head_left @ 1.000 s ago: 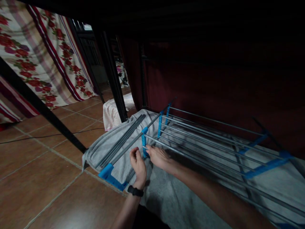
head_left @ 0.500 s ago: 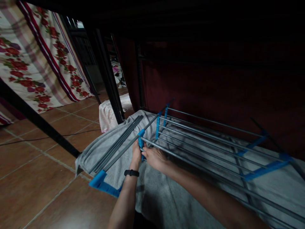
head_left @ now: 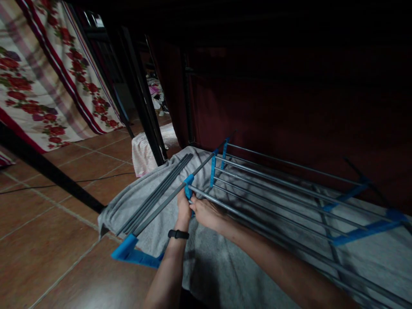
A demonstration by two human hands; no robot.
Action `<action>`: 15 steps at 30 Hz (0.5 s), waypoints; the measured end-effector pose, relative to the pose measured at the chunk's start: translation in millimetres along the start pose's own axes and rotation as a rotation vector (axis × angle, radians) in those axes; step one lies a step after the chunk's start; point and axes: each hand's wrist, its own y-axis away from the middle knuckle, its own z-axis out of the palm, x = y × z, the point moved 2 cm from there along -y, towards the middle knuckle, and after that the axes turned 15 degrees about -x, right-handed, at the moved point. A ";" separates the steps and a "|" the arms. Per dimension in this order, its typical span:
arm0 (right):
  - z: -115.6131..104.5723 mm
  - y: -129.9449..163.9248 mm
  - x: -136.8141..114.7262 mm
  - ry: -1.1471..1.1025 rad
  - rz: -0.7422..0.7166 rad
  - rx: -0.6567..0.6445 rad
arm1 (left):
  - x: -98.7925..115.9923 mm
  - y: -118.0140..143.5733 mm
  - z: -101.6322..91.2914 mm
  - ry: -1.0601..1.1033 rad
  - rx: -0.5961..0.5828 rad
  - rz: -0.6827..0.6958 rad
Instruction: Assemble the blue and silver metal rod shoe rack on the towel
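A drying rack point(head_left: 257, 213) of grey metal rods and blue plastic brackets lies on a grey blanket. My left hand point(head_left: 183, 207), with a black band on its wrist, is closed around the near blue bracket point(head_left: 188, 192), below the joint with a long grey side tube point(head_left: 161, 207). Close beside it, my right hand point(head_left: 206, 213) pinches what looks like the end of a thin rod against that bracket. My fingers and forearm hide most of this rod. Two other blue brackets point(head_left: 213, 171) stand farther along the tube, with rods fitted in them.
Several loose grey tubes point(head_left: 157, 193) lie left of the rack on the blanket point(head_left: 112, 214). A blue corner piece point(head_left: 135, 253) juts over the tiled floor point(head_left: 48, 253). Black metal posts point(head_left: 54, 171), a floral curtain point(head_left: 58, 81) and a dark red panel point(head_left: 273, 120) surround the spot.
The view has shifted slightly, and the blue corner piece appears a little farther left. Both hands keep the same hold at the near bracket.
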 end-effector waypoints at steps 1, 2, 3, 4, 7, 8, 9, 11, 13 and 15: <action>-0.3 -0.6 1.2 -0.018 -0.012 0.000 | -0.8 0.3 -0.1 -0.012 -0.003 0.004; -0.6 -1.3 2.5 -0.034 -0.021 0.002 | -1.5 0.5 -0.2 -0.020 -0.003 0.004; -0.8 -2.1 3.7 -0.049 -0.027 0.007 | -2.0 0.7 -0.3 -0.026 -0.001 0.001; -1.1 -3.0 4.9 -0.060 -0.034 0.012 | -2.3 0.7 -0.4 -0.030 0.004 -0.004; -1.5 -6.7 8.0 -0.092 -0.061 0.019 | -2.4 -0.4 0.2 -0.032 0.035 -0.027; -1.5 -8.2 9.1 -0.114 -0.070 0.024 | -2.3 -1.0 0.6 -0.029 0.047 -0.036; -1.4 -9.8 10.2 -0.141 -0.078 0.030 | -2.2 -1.7 1.2 -0.025 0.059 -0.043; -0.6 -12.8 12.8 -0.196 -0.085 0.042 | -2.2 -2.8 2.4 -0.015 0.078 -0.060; 1.0 -15.8 15.8 -0.232 -0.078 0.049 | -2.9 -3.3 3.4 -0.003 0.097 -0.078; 3.0 -18.4 18.9 -0.250 -0.067 0.053 | -4.2 -3.2 4.0 0.006 0.117 -0.095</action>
